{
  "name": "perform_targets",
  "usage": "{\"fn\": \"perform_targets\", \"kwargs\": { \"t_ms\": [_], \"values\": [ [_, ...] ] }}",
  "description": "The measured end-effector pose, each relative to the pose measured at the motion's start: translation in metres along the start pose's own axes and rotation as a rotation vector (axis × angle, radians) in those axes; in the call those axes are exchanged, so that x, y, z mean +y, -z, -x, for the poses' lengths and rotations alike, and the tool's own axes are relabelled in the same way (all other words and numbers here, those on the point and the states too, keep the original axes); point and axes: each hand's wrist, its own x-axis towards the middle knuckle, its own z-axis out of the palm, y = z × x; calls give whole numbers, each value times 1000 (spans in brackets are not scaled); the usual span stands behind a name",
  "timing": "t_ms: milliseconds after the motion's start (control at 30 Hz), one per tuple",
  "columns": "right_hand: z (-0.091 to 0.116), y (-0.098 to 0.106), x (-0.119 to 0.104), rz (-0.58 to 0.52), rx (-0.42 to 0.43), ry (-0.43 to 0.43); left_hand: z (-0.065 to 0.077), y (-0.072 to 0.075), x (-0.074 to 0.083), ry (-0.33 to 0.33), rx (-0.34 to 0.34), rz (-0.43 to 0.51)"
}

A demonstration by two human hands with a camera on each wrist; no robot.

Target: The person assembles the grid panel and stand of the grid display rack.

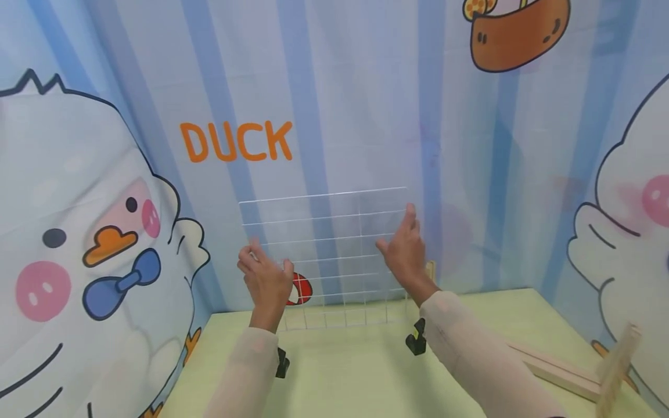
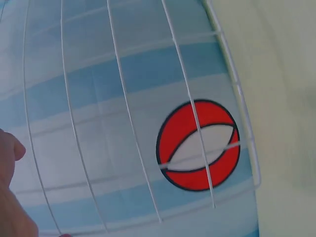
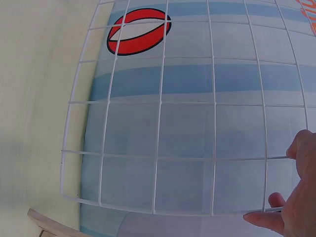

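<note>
A white wire grid panel (image 1: 359,214) (image 3: 215,103) stands upright near the back of the table, in front of the printed curtain. At its left side edge, my left hand (image 1: 268,285) holds the frame; only the thumb side of that hand (image 2: 11,185) shows in the left wrist view, and most fingers are hidden. My right hand (image 1: 406,252) grips the opposite edge. In the right wrist view, fingers of the right hand (image 3: 301,190) pinch the edge wire, with the thumb near a crossing wire.
Two black clip-like pieces (image 1: 416,338) (image 1: 282,363) sit on the pale green table (image 1: 340,377) beside the forearms. A wooden frame piece (image 1: 561,371) lies at the right with an upright part. The striped curtain (image 1: 366,87) closes off the back and sides.
</note>
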Motion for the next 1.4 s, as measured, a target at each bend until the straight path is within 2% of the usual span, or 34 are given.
{"fn": "perform_targets", "kwargs": {
  "t_ms": [100, 167, 233, 333, 433, 600, 867, 1100, 1233, 1400],
  "values": [
    [-2, 3, -2, -4, 7, 8, 8, -10, 13, -117, 42, -43],
    [-3, 5, -3, -2, 11, 7, 14, -17, 21, -171, 33, -61],
    [-4, 6, -5, -3, 14, 2, 19, -24, 28, -195, 1, -70],
    [-4, 6, -8, -1, 16, -13, 25, -33, 39, -182, -67, -66],
    [-5, 5, -9, 1, 16, -27, 28, -40, 47, -161, -96, -47],
    [-5, 2, -9, 4, 18, -29, 32, -45, 57, -143, -87, -13],
    [-1, 0, -7, 12, 33, -14, 37, -52, 61, -138, -99, 8],
    [8, -3, -9, 6, 7, -23, 41, -62, 68, -139, -80, 76],
    [10, -7, -8, 12, 16, -26, 41, -65, 70, -107, -67, 51],
    [14, -9, -5, 14, 14, -37, 43, -64, 68, -84, -94, 25]
  ]
}}
